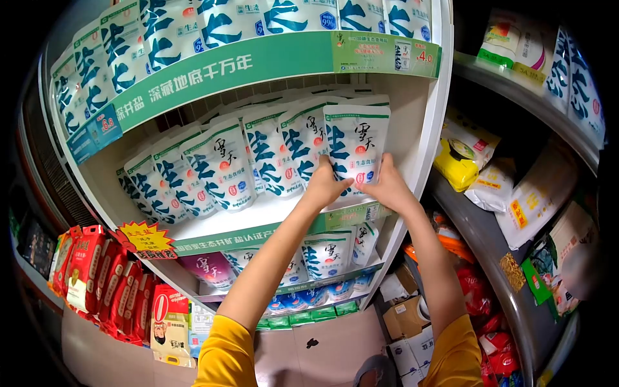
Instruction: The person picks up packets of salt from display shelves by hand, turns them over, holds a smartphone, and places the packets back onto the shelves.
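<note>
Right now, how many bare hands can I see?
2: the left hand and the right hand, at opposite sides of one white pouch, near its bottom. No others show.

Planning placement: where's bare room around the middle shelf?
Free: middle shelf's white front strip, between front pouches and green label rail; floor between red bags and cardboard boxes. Crowded: behind, pouch rows; right end, left hand, right hand, held pouch.

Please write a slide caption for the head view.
Left hand and right hand hold a white pouch by its lower sides at a shelf.
</note>
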The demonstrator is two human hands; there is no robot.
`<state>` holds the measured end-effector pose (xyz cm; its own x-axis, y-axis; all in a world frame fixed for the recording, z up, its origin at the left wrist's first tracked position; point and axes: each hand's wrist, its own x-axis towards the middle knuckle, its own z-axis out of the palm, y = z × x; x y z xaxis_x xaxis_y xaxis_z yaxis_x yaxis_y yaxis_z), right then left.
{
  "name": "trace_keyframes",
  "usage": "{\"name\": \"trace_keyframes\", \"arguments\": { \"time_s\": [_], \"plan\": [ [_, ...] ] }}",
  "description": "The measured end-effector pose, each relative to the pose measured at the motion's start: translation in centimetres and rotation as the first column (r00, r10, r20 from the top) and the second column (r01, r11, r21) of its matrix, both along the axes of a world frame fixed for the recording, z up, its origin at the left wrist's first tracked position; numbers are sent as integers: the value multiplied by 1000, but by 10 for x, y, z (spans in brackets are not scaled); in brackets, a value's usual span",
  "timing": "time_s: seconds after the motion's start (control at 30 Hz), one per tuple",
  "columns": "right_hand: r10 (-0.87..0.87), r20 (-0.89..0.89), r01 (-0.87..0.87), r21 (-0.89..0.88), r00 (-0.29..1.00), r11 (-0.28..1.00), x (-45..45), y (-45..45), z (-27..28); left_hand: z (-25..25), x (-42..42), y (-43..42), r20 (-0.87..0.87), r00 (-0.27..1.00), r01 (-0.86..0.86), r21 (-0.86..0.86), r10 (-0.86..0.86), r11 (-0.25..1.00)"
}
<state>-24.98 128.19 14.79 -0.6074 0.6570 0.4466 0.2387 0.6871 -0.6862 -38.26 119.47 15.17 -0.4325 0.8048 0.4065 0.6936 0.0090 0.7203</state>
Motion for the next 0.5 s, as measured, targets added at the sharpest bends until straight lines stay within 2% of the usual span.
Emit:
{"name": "trace_keyframes", "arguments": {
  "time_s": [0.1,0.17,0.2,0.27,0.3,0.47,0.5],
  "plan": [
    [-7,-13,8,16,1000,1000,2,-3,2,0,-2,-2,-27,1000,1,-38,-2,999],
    [-13,0,13,13,1000,1000,4,-9,5,-2,-3,-3,-170,985,15,106,4,994],
    [-15,-3,15,15,1000,1000,6,-10,6,-2,-5,-4,-173,985,17,108,2,994],
    [26,-22,-27,-41,999,999,8,-12,7,9,-1,-14,-226,974,32,4,-30,999],
    [23,-26,-24,-41,999,999,8,-12,5,3,-4,-13,-290,957,38,76,-14,996],
    [-29,-177,44,80,984,996,18,-28,25,30,15,-32,-376,924,15,211,67,977],
    [-56,-207,66,43,977,997,23,-37,33,36,20,-37,-382,922,36,240,61,970]
  ]
}}
